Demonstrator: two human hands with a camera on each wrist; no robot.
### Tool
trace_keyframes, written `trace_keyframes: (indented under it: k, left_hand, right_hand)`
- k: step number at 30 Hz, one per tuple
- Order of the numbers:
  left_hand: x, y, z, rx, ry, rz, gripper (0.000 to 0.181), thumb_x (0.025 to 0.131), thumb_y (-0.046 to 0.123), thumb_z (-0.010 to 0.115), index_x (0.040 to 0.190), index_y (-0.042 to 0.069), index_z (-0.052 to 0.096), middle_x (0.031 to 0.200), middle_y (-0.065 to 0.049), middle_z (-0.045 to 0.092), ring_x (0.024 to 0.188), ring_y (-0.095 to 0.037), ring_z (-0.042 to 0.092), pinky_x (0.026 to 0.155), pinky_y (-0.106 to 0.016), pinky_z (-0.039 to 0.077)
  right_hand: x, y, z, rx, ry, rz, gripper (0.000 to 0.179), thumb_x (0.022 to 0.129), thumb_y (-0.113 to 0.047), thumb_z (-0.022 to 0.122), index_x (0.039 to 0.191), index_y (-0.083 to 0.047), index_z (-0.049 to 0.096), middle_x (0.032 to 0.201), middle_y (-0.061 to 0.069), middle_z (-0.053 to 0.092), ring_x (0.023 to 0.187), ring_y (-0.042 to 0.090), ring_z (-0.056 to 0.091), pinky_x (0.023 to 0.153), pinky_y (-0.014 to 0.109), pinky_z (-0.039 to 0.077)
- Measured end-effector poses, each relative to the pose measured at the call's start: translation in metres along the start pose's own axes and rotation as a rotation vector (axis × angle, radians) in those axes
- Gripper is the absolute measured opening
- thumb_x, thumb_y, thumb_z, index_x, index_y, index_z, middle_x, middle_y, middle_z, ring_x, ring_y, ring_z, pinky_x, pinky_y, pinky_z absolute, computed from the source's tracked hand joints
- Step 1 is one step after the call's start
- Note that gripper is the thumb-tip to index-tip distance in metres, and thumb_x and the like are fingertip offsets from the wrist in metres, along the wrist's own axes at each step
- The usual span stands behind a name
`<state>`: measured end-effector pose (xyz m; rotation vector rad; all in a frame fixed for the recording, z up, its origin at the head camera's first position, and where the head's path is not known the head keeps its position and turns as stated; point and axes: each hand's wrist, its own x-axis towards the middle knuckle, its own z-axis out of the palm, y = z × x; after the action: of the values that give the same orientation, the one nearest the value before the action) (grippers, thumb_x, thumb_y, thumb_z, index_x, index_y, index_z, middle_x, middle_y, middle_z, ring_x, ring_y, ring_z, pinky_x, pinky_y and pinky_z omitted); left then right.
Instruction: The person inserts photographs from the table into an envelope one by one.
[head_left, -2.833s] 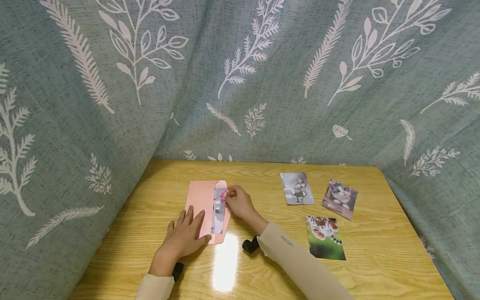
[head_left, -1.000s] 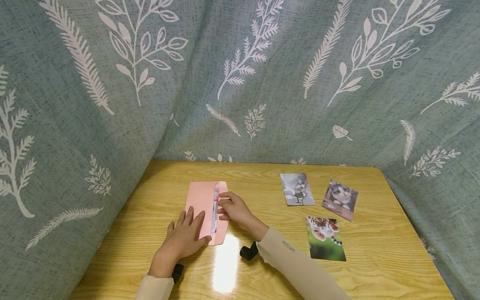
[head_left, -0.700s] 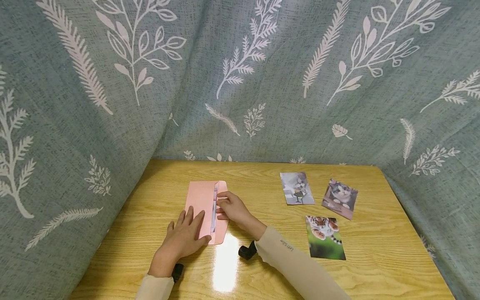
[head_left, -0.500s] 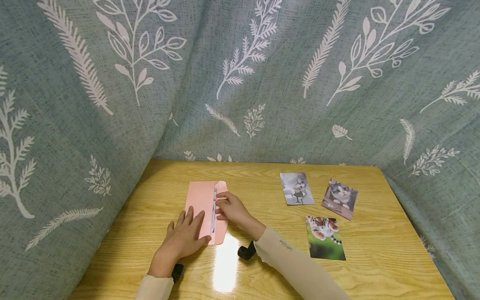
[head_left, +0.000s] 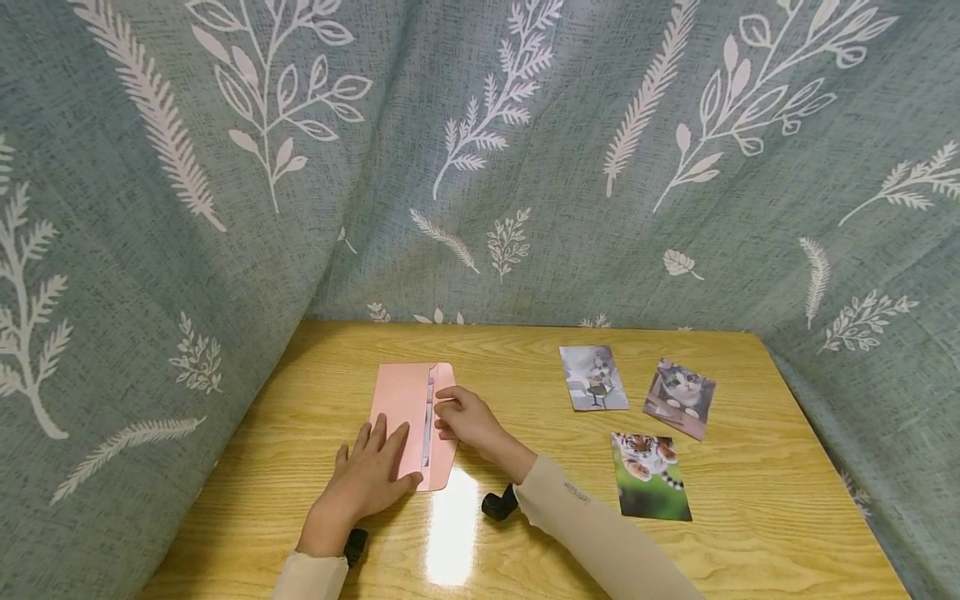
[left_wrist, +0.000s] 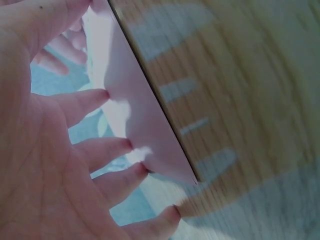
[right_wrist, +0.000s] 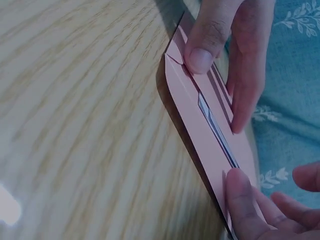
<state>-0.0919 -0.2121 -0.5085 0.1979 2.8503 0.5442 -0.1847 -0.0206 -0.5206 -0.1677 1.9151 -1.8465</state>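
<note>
A pink envelope [head_left: 401,392] lies on the table, its unfolded flap [head_left: 442,475] pointing right. Only a narrow strip of a grey picture card [head_left: 427,433] shows at the opening; the remainder is hidden inside. With spread fingers, my left hand [head_left: 367,475] rests on the lower part of the envelope, thumb near the mouth. My right hand [head_left: 472,421] is over the flap, fingers loosely bent at the card's edge. From the right wrist, a right-hand digit [right_wrist: 239,187] touches the envelope at the end of the visible strip, while the left thumb [right_wrist: 200,57] presses farther along.
To the right lie a grey picture card with a glass [head_left: 595,379], a cat picture card [head_left: 680,396] and a tiger picture card [head_left: 651,479]. A leaf-patterned curtain [head_left: 480,233] borders the wooden table [head_left: 525,358] at the back and sides.
The card has slid left into the envelope, from a broad showing part to a thin strip. My right hand let go of its pinch and shifted slightly towards me; my left hand stayed.
</note>
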Motion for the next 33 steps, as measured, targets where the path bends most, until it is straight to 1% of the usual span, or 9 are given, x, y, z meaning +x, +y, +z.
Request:
trace_keyframes:
  k: [2, 7, 9, 12, 17, 21, 26, 30, 33]
  left_hand:
    - [0.0, 0.0, 0.0, -0.002, -0.002, -0.001, 0.082, 0.093, 0.051, 0.066, 0.157, 0.012, 0.035, 0.161, -0.029, 0.015, 0.145, -0.052, 0.014, 0.103, -0.079, 0.016]
    - [0.0, 0.002, -0.001, -0.006, -0.011, -0.007, 0.081, 0.093, 0.05, 0.066, 0.157, 0.01, 0.035, 0.161, -0.029, 0.015, 0.145, -0.052, 0.013, 0.103, -0.079, 0.015]
    - [-0.001, 0.003, -0.001, -0.008, -0.013, -0.009, 0.081, 0.093, 0.049, 0.066, 0.157, 0.01, 0.034, 0.161, -0.029, 0.014, 0.145, -0.052, 0.013, 0.103, -0.079, 0.015]
    - [-0.001, 0.003, -0.001, -0.007, -0.009, -0.01, 0.081, 0.093, 0.049, 0.067, 0.157, 0.011, 0.034, 0.161, -0.03, 0.014, 0.145, -0.052, 0.013, 0.103, -0.079, 0.015]
    - [-0.001, 0.002, -0.001, -0.01, -0.007, -0.007, 0.081, 0.094, 0.049, 0.066, 0.157, 0.011, 0.034, 0.161, -0.029, 0.014, 0.145, -0.052, 0.013, 0.103, -0.079, 0.014]
    - [-0.001, 0.002, 0.0, -0.015, -0.008, -0.001, 0.081, 0.094, 0.048, 0.066, 0.158, 0.011, 0.033, 0.161, -0.029, 0.013, 0.145, -0.052, 0.012, 0.103, -0.08, 0.014]
    - [-0.002, 0.002, -0.001, -0.019, -0.002, 0.001, 0.081, 0.094, 0.048, 0.066, 0.158, 0.011, 0.033, 0.161, -0.029, 0.013, 0.145, -0.052, 0.012, 0.102, -0.08, 0.014]
    - [-0.001, 0.002, -0.001, -0.021, -0.005, -0.002, 0.081, 0.094, 0.049, 0.067, 0.158, 0.011, 0.033, 0.161, -0.029, 0.013, 0.145, -0.052, 0.012, 0.103, -0.08, 0.013]
    - [-0.001, 0.001, 0.0, -0.02, -0.009, -0.004, 0.082, 0.093, 0.049, 0.067, 0.158, 0.012, 0.033, 0.161, -0.029, 0.013, 0.146, -0.052, 0.012, 0.103, -0.08, 0.013]
  right_hand:
    - [-0.006, -0.005, -0.004, -0.021, -0.014, -0.005, 0.035, 0.103, -0.006, 0.053, 0.136, 0.005, 0.053, 0.115, 0.023, 0.065, 0.09, 0.035, 0.067, 0.077, 0.041, 0.059]
    - [-0.014, -0.01, -0.016, -0.054, -0.028, -0.033, 0.036, 0.104, -0.006, 0.052, 0.138, 0.007, 0.05, 0.118, 0.026, 0.063, 0.096, 0.044, 0.065, 0.081, 0.049, 0.057]
    - [-0.014, -0.008, -0.021, -0.081, -0.023, -0.051, 0.036, 0.104, -0.008, 0.054, 0.137, 0.005, 0.052, 0.116, 0.024, 0.064, 0.095, 0.04, 0.066, 0.079, 0.047, 0.058]
    - [-0.017, -0.01, -0.032, -0.156, -0.034, -0.091, 0.035, 0.104, -0.012, 0.055, 0.135, 0.003, 0.054, 0.113, 0.022, 0.064, 0.095, 0.038, 0.067, 0.078, 0.046, 0.058]
    - [-0.024, -0.014, -0.056, -0.308, -0.032, -0.191, 0.036, 0.104, -0.019, 0.057, 0.133, 0.002, 0.057, 0.112, 0.015, 0.065, 0.092, 0.038, 0.067, 0.074, 0.044, 0.058]
    - [-0.03, -0.019, -0.077, -0.39, 0.016, -0.246, 0.035, 0.104, -0.02, 0.058, 0.13, 0.002, 0.059, 0.112, 0.011, 0.065, 0.094, 0.035, 0.066, 0.075, 0.041, 0.056]
    - [-0.035, -0.028, -0.104, -0.426, 0.089, -0.252, 0.03, 0.103, -0.019, 0.06, 0.127, -0.003, 0.063, 0.109, 0.008, 0.066, 0.096, 0.033, 0.065, 0.078, 0.043, 0.054]
    - [-0.036, -0.032, -0.128, -0.474, 0.15, -0.273, 0.026, 0.102, -0.019, 0.061, 0.124, -0.007, 0.065, 0.108, 0.006, 0.067, 0.098, 0.028, 0.065, 0.085, 0.045, 0.052]
    - [-0.034, -0.031, -0.148, -0.52, 0.19, -0.3, 0.026, 0.102, -0.019, 0.061, 0.124, -0.005, 0.064, 0.112, 0.009, 0.067, 0.103, 0.028, 0.063, 0.09, 0.045, 0.05]
